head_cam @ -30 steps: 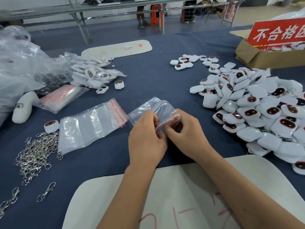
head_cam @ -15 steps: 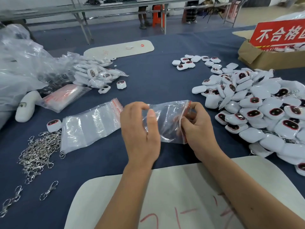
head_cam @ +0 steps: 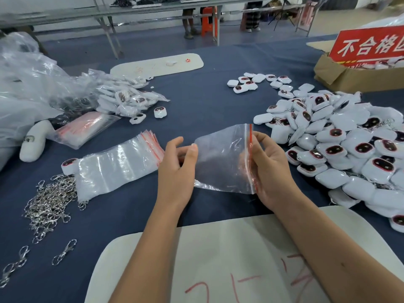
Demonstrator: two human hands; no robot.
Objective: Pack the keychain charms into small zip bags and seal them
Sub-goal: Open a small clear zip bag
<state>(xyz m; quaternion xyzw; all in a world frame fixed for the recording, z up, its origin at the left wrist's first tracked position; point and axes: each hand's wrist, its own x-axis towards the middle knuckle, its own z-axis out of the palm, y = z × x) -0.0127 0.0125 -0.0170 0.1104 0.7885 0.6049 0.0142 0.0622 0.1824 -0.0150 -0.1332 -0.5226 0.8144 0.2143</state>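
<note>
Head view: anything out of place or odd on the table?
Mostly orderly. One charm lies apart from the charm pile, tucked against the bag stack; a few metal clasps have strayed from theirs.

Blue-covered table [head_cam: 203,101], grey folding tables [head_cam: 109,14] behind (orange stool [head_cam: 208,22] beneath).

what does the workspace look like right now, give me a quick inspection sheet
surface: dark blue table cloth, white mat at near edge
job's things: empty zip bag held up; zip bag stack; loose charm pile; bagged charms
clutter: metal clasps, cardboard box with red sign
grippers: left hand pinches bag's closed end, right hand grips the red zip edge
cables: nothing seen
surroundings: tables, people's legs beyond
</note>
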